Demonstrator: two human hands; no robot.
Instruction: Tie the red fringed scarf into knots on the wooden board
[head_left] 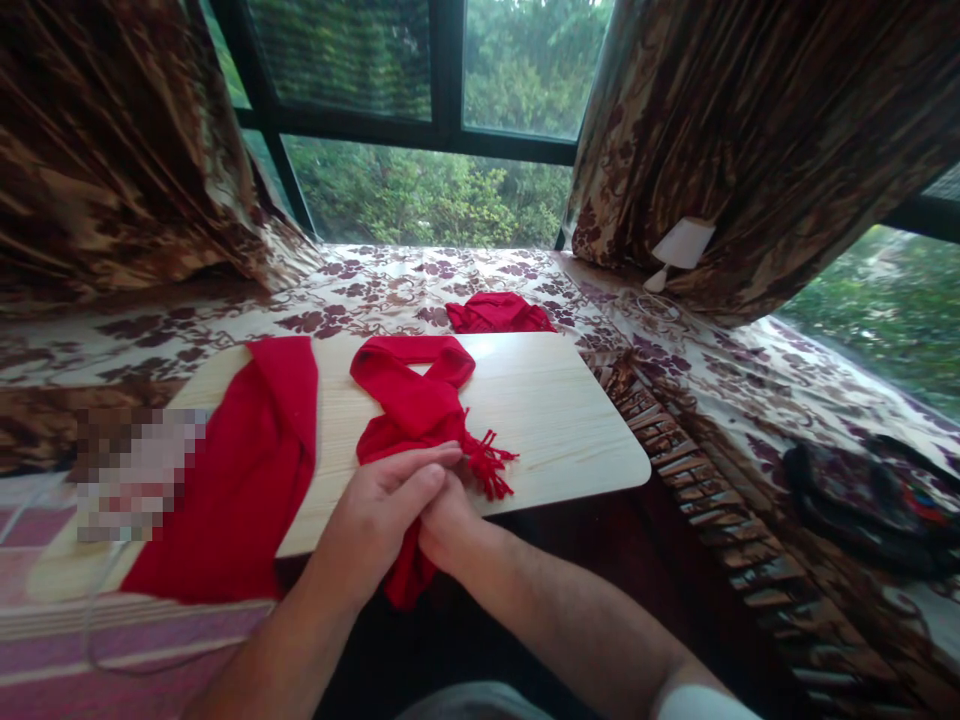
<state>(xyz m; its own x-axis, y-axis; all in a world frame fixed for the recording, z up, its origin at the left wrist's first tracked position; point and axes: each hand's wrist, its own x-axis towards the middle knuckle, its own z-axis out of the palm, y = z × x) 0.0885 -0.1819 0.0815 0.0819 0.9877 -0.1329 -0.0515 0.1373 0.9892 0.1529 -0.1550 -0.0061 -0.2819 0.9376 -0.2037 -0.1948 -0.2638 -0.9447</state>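
My left hand (386,495) and my right hand (454,520) are clasped together at the near edge of the small wooden-topped table (555,420). Fingers of the left hand lie over the right, both closed; whether any cloth is inside them is hidden. Beneath them is a red scarf (424,405), looped at the far end and crossed over itself. Its fringe (491,465) spreads out just right of the hands, and a red end hangs below the table edge between my wrists. Further left lies another folded red cloth (259,450), draped over the near edge.
Behind the table, a third red cloth (501,312) sits on the flower-patterned cover (375,275). A blurred-out item (139,475) with a cable is at left. At right are a small white lamp (682,243) and a dark bag (862,510). Curtains frame the window.
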